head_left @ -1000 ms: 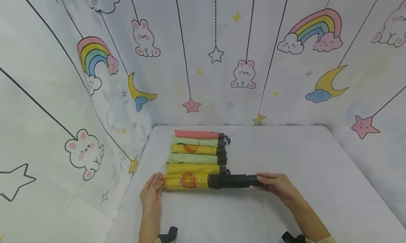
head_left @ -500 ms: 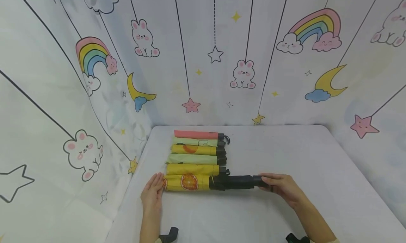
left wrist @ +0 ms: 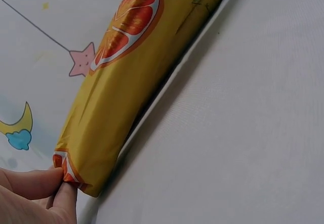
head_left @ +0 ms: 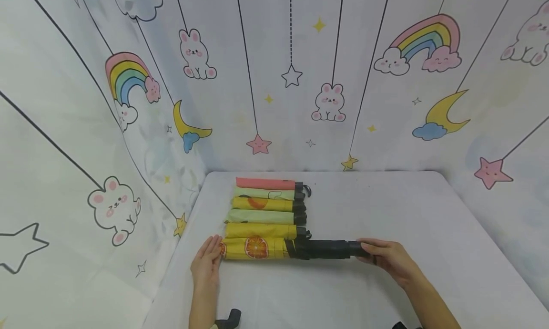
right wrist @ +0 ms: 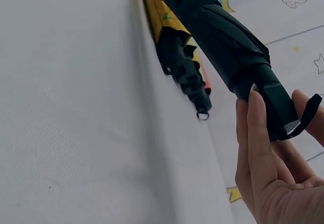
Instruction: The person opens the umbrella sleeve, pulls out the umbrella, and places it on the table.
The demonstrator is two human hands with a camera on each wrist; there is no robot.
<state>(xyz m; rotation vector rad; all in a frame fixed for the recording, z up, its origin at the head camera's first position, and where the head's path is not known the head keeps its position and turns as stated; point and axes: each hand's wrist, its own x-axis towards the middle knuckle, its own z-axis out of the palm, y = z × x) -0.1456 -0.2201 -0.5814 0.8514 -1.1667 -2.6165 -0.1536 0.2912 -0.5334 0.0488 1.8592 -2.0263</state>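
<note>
Umbrella (head_left: 328,249) pinched at handle (right wrist: 277,105) by right hand (head_left: 389,262), at yellow cover's (head_left: 276,248) end by left hand (head_left: 207,262); hands apart, seemingly for steadiness.

black folded umbrella (head_left: 328,249) | partly out of yellow sleeve (head_left: 257,248), orange-slice print | crosswise over white table (head_left: 386,202)

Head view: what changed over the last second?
Right hand moved right, drawing the black umbrella farther out of the yellow cover. Nothing newly gripped or let go. Left hand still pinches the cover's left end; the row of five umbrellas stayed put.
</note>
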